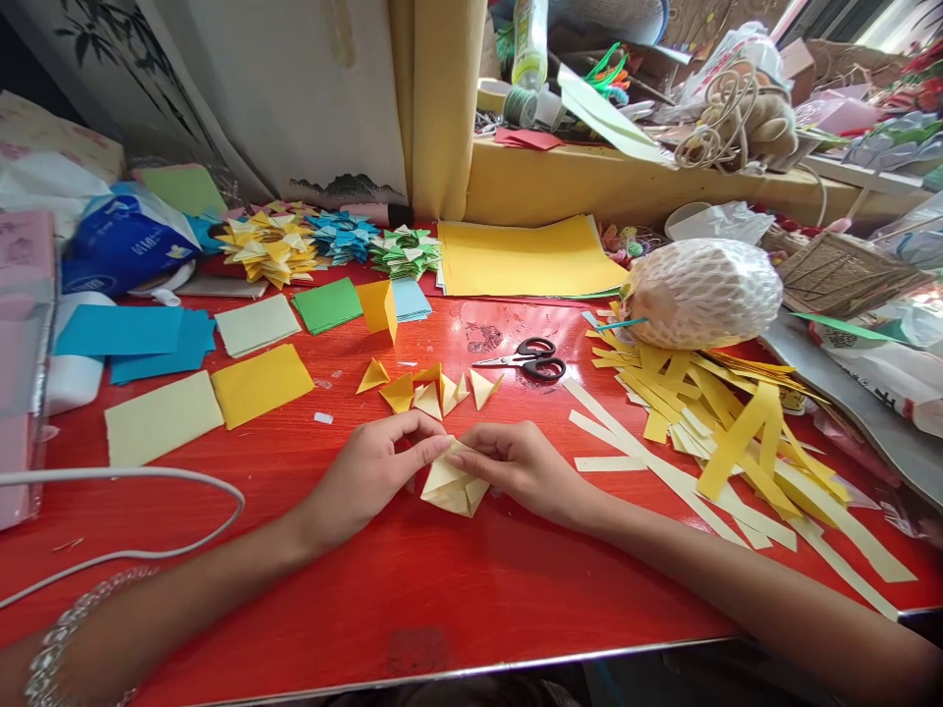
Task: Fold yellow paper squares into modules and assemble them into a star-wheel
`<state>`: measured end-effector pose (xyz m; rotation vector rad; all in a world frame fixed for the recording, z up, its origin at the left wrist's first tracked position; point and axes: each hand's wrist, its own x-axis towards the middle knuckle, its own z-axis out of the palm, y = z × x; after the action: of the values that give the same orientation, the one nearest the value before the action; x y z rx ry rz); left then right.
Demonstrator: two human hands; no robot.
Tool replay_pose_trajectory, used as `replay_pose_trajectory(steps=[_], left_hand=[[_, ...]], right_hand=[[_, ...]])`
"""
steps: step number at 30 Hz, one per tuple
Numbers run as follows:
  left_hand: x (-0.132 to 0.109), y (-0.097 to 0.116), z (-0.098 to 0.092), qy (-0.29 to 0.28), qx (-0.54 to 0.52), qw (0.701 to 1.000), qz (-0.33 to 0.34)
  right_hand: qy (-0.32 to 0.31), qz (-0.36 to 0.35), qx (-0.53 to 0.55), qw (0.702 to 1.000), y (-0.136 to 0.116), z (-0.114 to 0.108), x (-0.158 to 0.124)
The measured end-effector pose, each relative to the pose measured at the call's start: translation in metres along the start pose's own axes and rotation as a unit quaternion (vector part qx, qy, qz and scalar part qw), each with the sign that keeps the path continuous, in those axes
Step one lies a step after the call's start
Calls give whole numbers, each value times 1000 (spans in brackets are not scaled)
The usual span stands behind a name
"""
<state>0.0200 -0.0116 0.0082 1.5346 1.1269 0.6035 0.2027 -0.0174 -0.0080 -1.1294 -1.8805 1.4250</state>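
Note:
A pale yellow sheet of paper, partly folded with creases across it, is held between both hands over the red table. My left hand pinches its upper left edge between thumb and fingers. On the other side, my right hand grips the upper right edge, thumb on top. Just beyond the fingers lie several small folded paper triangles, among them a deep yellow triangle and a cream triangle. Scissors with black handles rest behind my right hand.
Paper stacks lie at the left: cream, yellow, blue, green. Folded-paper rings stand behind them. Yellow paper strips spread on the right beside a net-wrapped bundle. A white cable loops in from the left.

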Motion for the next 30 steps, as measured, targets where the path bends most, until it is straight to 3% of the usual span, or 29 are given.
replay_pose_trajectory(steps=[7, 18, 26, 30], left_hand=[[6, -2, -8, -98, 34, 993, -51], [4, -5, -8, -89, 74, 993, -34], [5, -6, -6, -70, -87, 994, -15], [2, -4, -3, -74, -33, 997, 2]], right_hand=[[34, 1, 1, 999, 4, -2, -1], [33, 15, 66, 997, 3, -2, 0], [80, 32, 146, 986, 4, 0, 2], [109, 12, 102, 989, 4, 0, 2]])
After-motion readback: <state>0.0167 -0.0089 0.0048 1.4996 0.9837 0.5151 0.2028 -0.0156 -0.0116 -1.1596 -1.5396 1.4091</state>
